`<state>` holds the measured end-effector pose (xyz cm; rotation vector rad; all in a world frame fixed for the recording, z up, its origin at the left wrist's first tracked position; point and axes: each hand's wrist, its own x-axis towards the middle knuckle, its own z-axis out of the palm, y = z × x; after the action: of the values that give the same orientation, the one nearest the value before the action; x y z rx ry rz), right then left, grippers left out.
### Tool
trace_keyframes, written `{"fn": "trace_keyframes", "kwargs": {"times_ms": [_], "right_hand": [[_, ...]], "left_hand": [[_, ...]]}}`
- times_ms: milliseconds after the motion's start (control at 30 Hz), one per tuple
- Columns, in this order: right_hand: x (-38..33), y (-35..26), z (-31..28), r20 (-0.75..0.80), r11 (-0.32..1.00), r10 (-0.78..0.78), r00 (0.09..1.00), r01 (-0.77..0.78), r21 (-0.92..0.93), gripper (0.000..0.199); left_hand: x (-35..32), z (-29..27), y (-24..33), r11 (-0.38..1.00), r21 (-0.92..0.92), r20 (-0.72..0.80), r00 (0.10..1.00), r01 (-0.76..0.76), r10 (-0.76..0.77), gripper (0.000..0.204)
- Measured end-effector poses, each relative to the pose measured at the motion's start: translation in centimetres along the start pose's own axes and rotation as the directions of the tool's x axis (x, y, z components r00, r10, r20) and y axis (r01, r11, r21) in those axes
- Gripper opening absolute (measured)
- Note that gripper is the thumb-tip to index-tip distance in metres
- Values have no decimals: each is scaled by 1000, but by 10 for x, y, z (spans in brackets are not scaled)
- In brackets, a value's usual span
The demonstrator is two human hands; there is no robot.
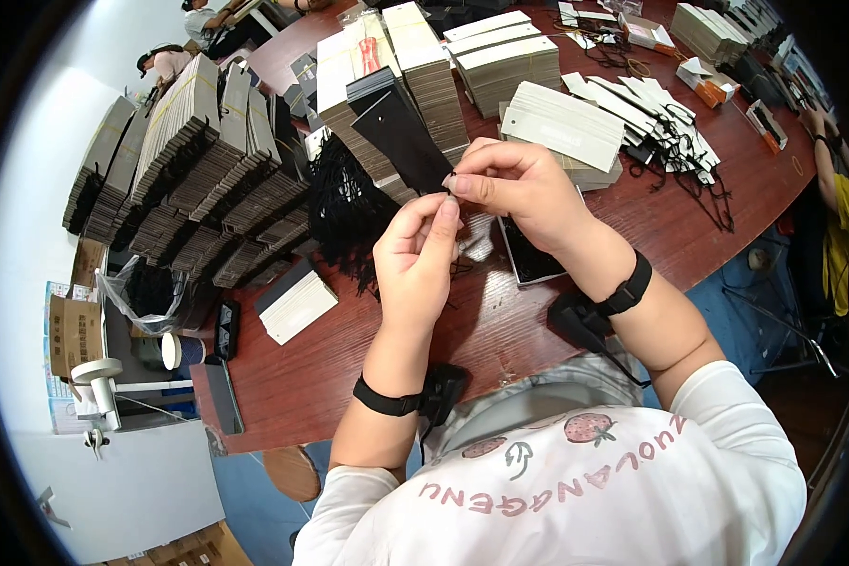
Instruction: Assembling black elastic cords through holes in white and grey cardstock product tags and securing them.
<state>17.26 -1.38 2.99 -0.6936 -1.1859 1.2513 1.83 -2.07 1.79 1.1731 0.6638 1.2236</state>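
Note:
My left hand (415,250) and my right hand (524,189) meet over the table, thumbs and forefingers pinched together at the near end of a black hang tag (410,151). The right fingertips close on the tag's near corner. Against them, the left fingertips pinch a thin black cord, mostly hidden by the fingers. A small hole shows near the tag's far end. Behind it stand more black tags (373,87), in front of tall tag stacks (429,75). Left of my hands hangs a thick bunch of black cords (344,203).
Banded stacks of corded tags (174,141) fill the table's left. White tags (561,127) and loose tags with tangled cords (670,123) lie right. A small tag pile (297,307) and black tray (528,255) flank my hands. A person in yellow (840,226) is at far right.

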Motion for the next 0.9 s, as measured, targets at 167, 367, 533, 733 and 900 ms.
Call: {"fn": "trace_keyframes", "kwargs": {"times_ms": [167, 367, 533, 733, 900], "right_hand": [[6, -11, -21, -5, 947, 100, 995, -97, -306, 18], [-8, -20, -41, 127, 166, 364, 923, 70, -984, 15], [-4, -13, -41, 42, 40, 534, 845, 24, -999, 16], [-3, -12, -46, 63, 146, 454, 889, -4, -989, 16], [-7, -13, -37, 111, 115, 467, 877, 64, -991, 12]], "left_hand": [[1, 1, 5, 999, 32, -47, 999, 11, -10, 13], [3, -2, 4, 1000, -7, -65, 998, 23, -24, 14], [5, -1, 6, 1000, -27, -72, 997, 8, -10, 13], [8, -5, 1, 995, 77, -131, 988, -71, 81, 13], [8, -5, 4, 984, 32, -128, 976, -175, 178, 12]]}}
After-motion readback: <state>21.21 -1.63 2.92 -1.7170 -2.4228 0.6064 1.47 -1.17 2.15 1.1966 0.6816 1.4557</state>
